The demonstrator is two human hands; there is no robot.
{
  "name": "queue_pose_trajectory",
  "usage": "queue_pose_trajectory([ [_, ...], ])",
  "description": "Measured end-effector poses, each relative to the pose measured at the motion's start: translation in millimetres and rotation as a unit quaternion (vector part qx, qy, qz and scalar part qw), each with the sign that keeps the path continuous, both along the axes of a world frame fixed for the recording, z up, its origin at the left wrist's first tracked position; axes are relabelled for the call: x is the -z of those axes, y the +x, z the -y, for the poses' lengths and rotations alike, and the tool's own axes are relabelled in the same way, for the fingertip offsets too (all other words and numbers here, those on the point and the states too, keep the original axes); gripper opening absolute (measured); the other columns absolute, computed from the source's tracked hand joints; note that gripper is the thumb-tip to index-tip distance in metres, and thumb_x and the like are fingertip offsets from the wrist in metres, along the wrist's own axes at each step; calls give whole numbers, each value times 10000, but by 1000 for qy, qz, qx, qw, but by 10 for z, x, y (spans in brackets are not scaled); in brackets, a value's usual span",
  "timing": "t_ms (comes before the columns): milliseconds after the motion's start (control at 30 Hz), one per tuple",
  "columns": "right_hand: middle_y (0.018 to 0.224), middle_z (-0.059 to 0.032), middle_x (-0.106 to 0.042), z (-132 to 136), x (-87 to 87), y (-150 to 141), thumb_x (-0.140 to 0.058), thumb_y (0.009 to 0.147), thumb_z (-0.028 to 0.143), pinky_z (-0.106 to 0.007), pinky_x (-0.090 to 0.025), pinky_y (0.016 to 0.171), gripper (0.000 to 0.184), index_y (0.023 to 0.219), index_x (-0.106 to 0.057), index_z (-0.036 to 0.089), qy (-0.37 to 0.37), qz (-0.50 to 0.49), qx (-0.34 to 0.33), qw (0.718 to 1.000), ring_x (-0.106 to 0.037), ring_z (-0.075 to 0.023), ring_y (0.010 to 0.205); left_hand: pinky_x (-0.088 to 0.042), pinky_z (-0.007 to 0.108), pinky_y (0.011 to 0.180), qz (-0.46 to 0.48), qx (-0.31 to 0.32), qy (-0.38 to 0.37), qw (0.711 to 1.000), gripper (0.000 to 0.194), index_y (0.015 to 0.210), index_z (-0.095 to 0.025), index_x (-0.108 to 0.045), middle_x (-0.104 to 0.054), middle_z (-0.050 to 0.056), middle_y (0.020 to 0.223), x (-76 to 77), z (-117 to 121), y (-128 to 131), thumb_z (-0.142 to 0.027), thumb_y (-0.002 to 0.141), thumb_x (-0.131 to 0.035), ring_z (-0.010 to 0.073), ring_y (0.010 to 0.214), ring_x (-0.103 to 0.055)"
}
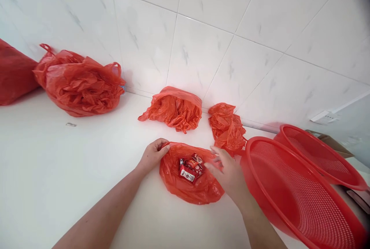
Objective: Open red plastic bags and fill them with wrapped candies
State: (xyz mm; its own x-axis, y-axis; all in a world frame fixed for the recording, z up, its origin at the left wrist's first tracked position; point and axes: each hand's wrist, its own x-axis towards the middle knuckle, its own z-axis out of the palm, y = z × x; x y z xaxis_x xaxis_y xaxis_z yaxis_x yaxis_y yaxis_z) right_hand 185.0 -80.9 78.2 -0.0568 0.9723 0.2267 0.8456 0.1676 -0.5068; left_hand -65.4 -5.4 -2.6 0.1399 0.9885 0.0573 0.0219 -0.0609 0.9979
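Observation:
An open red plastic bag point(185, 197) lies on the white table in front of me, its mouth facing up. Inside it are several small wrapped snacks point(187, 174), mostly red, one with a white label. My left hand point(154, 156) pinches the bag's rim at its upper left between thumb and fingers. Over the bag's right side is my right hand point(227, 170), its fingers spread apart and curved above the opening. Nothing shows in its grasp, though whether its fingertips touch the plastic is hard to see.
Behind the bag lie a crumpled red bag point(176, 110) and another crumpled one point(228, 125). A large bundle of red bags point(81, 83) sits at the left by the tiled wall. Two red plastic baskets point(277, 187) stand at the right, close to my right arm.

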Motion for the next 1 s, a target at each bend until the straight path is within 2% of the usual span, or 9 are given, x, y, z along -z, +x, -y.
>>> queue_pose_trajectory([
  [133, 1248, -84, -508, 116, 198, 254, -479, 855, 444, -368, -495, 807, 450, 1263, -451, 255, 28, -34, 85, 995, -555, -227, 1015, -491, 295, 690, -10, 0, -4, 1000, 270, 885, -196, -611, -676, 31, 855, 10, -9, 0, -433, 762, -574, 191, 768, -620],
  [267, 1369, -116, -390, 396, 546, 478, -526, 816, 480, -374, -520, 792, 617, 1355, -339, 244, -39, -99, 177, 978, -559, -243, 1028, -483, 282, 685, -12, -2, 1, 1000, 259, 893, -202, -613, -680, 26, 872, 23, -13, -4, -426, 767, -576, 187, 776, -621],
  [367, 1265, -140, -484, 581, 735, 533, -523, 808, 530, -360, -538, 741, 675, 1357, -317, 196, -96, -199, 238, 946, -600, -240, 946, -476, 275, 670, -12, -3, 2, 1000, 265, 919, -211, -614, -681, 16, 859, 20, -7, -8, -428, 772, -573, 180, 754, -622],
  [433, 1146, -129, -562, 639, 780, 506, -506, 815, 544, -336, -541, 649, 674, 1351, -313, 183, -121, -271, 243, 924, -624, -229, 846, -470, 272, 644, -10, -8, -1, 1000, 288, 945, -213, -611, -678, 6, 808, 15, 3, -9, -434, 762, -581, 174, 711, -617],
  [533, 964, -75, -629, 602, 763, 404, -512, 821, 528, -286, -490, 509, 566, 1269, -406, 200, -163, -355, 188, 901, -617, -201, 698, -456, 265, 601, -6, -9, -9, 1000, 323, 988, -217, -599, -668, -8, 750, 8, 24, -4, -431, 746, -598, 164, 649, -600],
  [633, 760, -23, -619, 451, 722, 298, -580, 781, 504, -265, -432, 471, 418, 1047, -538, 184, -179, -409, 122, 887, -566, -172, 583, -442, 253, 572, 20, -3, -10, 1000, 333, 1008, -217, -578, -644, -20, 705, -1, 37, -4, -416, 743, -615, 147, 603, -577],
  [733, 796, -19, -631, 273, 662, 236, -635, 741, 479, -266, -432, 509, 431, 1051, -554, 191, -149, -452, 96, 874, -563, -167, 612, -430, 237, 556, 81, -29, -2, 996, 343, 1005, -203, -568, -597, -39, 625, -32, 21, -54, -395, 732, -647, 121, 557, -546],
  [833, 901, -29, -633, 148, 561, 222, -639, 739, 458, -265, -439, 547, 426, 1078, -558, 213, -80, -455, 104, 881, -568, -168, 682, -427, 221, 546, 159, -100, 13, 982, 366, 1014, -189, -567, -584, -36, 625, -107, -4, -184, -384, 722, -672, 105, 559, -534],
  [1000, 763, 8, -555, 104, 392, 276, -621, 774, 432, -237, -397, 534, 257, 906, -575, 217, -10, -421, 95, 902, -479, -124, 606, -423, 203, 523, 214, -165, 36, 962, 376, 1030, -186, -567, -608, -14, 684, -346, 40, -407, -363, 722, -688, 98, 582, -544],
])
